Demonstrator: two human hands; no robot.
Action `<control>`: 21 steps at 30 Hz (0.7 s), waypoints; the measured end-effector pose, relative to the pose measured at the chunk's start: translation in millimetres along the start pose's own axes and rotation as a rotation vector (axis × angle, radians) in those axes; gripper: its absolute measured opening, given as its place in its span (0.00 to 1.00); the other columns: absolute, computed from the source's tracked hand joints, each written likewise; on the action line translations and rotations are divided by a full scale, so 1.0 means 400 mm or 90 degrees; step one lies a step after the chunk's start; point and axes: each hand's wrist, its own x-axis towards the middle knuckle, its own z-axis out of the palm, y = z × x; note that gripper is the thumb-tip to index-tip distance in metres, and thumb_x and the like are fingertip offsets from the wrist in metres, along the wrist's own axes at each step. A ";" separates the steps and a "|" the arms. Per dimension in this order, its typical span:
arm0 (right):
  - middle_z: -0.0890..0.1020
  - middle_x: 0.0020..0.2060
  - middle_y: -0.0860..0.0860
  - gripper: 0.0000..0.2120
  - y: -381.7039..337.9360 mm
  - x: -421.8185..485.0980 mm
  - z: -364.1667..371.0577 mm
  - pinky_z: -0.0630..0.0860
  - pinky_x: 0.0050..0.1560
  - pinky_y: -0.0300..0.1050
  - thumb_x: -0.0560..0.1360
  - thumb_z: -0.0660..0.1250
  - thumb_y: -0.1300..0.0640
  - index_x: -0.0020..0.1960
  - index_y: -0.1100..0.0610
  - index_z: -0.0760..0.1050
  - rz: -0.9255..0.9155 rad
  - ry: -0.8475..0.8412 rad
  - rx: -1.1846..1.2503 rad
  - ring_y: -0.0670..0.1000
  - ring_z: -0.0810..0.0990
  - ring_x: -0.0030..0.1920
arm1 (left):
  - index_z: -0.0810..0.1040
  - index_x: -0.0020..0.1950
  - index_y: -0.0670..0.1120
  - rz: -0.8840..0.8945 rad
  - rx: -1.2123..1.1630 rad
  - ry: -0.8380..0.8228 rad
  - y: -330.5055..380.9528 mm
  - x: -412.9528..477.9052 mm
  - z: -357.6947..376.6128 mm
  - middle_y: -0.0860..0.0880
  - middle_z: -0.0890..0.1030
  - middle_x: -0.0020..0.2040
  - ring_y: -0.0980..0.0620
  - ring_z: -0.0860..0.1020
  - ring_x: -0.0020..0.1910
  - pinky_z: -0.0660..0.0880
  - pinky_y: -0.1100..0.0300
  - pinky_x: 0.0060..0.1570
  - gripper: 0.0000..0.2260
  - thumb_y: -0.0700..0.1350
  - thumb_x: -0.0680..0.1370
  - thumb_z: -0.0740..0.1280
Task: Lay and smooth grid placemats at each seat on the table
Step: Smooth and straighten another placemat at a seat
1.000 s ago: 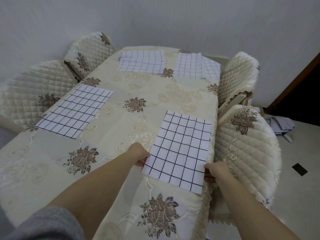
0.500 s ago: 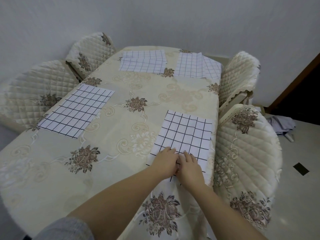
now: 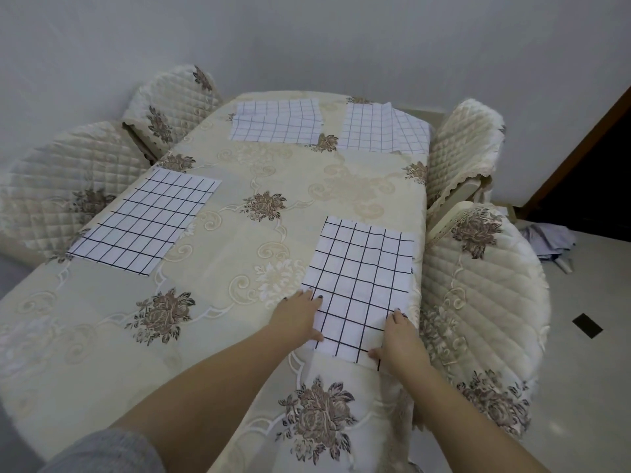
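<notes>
A white placemat with a black grid (image 3: 362,278) lies flat near the right edge of the table (image 3: 239,254), which wears a cream floral cloth. My left hand (image 3: 298,317) presses flat on the mat's near left edge, fingers straight. My right hand (image 3: 401,339) presses flat on its near right corner. Another grid placemat (image 3: 146,221) lies at the left seat. Two more, far left placemat (image 3: 278,122) and far right placemat (image 3: 382,129), lie at the far end, both slightly creased.
Quilted cream chairs stand round the table: two on the left (image 3: 68,186) (image 3: 170,104), two on the right (image 3: 478,295) (image 3: 461,145). A dark doorway (image 3: 594,172) and a crumpled cloth on the floor (image 3: 553,240) are at the right.
My hands were pressed together on the near middle of the mat; they have slid apart to its left and right near edges, flattening it.
</notes>
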 end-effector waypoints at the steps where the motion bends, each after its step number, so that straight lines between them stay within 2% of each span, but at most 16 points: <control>1: 0.62 0.73 0.57 0.36 -0.004 0.006 -0.009 0.63 0.70 0.46 0.74 0.70 0.47 0.72 0.64 0.60 -0.004 0.020 -0.010 0.55 0.61 0.73 | 0.64 0.73 0.45 0.009 0.015 0.024 0.005 0.006 -0.013 0.44 0.68 0.71 0.43 0.64 0.71 0.66 0.50 0.67 0.32 0.56 0.74 0.69; 3: 0.69 0.67 0.55 0.28 -0.011 0.022 -0.036 0.65 0.66 0.45 0.75 0.68 0.48 0.68 0.62 0.65 -0.024 0.068 -0.004 0.54 0.66 0.68 | 0.67 0.71 0.45 0.024 0.000 0.082 0.021 0.028 -0.044 0.43 0.72 0.66 0.43 0.68 0.67 0.68 0.51 0.64 0.28 0.55 0.75 0.68; 6: 0.64 0.72 0.57 0.26 -0.016 0.064 -0.091 0.62 0.69 0.47 0.78 0.65 0.52 0.70 0.64 0.64 -0.037 0.107 0.040 0.55 0.61 0.73 | 0.66 0.72 0.45 0.054 -0.044 0.138 0.052 0.074 -0.099 0.42 0.72 0.67 0.43 0.68 0.68 0.68 0.50 0.63 0.25 0.52 0.78 0.65; 8: 0.61 0.74 0.59 0.24 -0.017 0.104 -0.126 0.63 0.70 0.49 0.79 0.63 0.54 0.70 0.65 0.64 -0.043 0.117 0.049 0.57 0.58 0.75 | 0.66 0.73 0.45 0.064 -0.068 0.133 0.072 0.112 -0.128 0.41 0.69 0.71 0.42 0.65 0.70 0.67 0.49 0.65 0.24 0.51 0.79 0.64; 10: 0.63 0.73 0.60 0.23 -0.016 0.152 -0.151 0.64 0.69 0.50 0.79 0.63 0.55 0.69 0.65 0.65 -0.055 0.128 0.032 0.58 0.59 0.74 | 0.66 0.73 0.46 0.075 -0.072 0.117 0.089 0.156 -0.143 0.42 0.67 0.72 0.43 0.64 0.71 0.68 0.48 0.65 0.24 0.50 0.79 0.64; 13: 0.58 0.75 0.61 0.24 -0.020 0.228 -0.170 0.61 0.70 0.49 0.79 0.62 0.55 0.72 0.64 0.62 -0.060 0.105 0.027 0.59 0.57 0.75 | 0.64 0.74 0.48 0.077 -0.042 0.102 0.114 0.230 -0.152 0.43 0.65 0.73 0.43 0.61 0.72 0.67 0.49 0.66 0.25 0.52 0.78 0.65; 17: 0.53 0.77 0.59 0.30 -0.026 0.323 -0.174 0.55 0.73 0.50 0.79 0.61 0.52 0.76 0.61 0.56 -0.090 0.055 -0.033 0.59 0.51 0.77 | 0.57 0.77 0.51 0.082 0.004 0.073 0.134 0.316 -0.155 0.45 0.53 0.79 0.41 0.50 0.77 0.58 0.45 0.73 0.32 0.55 0.77 0.66; 21: 0.49 0.78 0.57 0.35 -0.026 0.380 -0.164 0.49 0.76 0.54 0.78 0.63 0.47 0.77 0.58 0.52 -0.136 0.042 -0.121 0.60 0.45 0.77 | 0.55 0.77 0.54 0.103 0.024 0.047 0.128 0.373 -0.154 0.47 0.51 0.79 0.41 0.47 0.77 0.54 0.41 0.73 0.37 0.62 0.73 0.67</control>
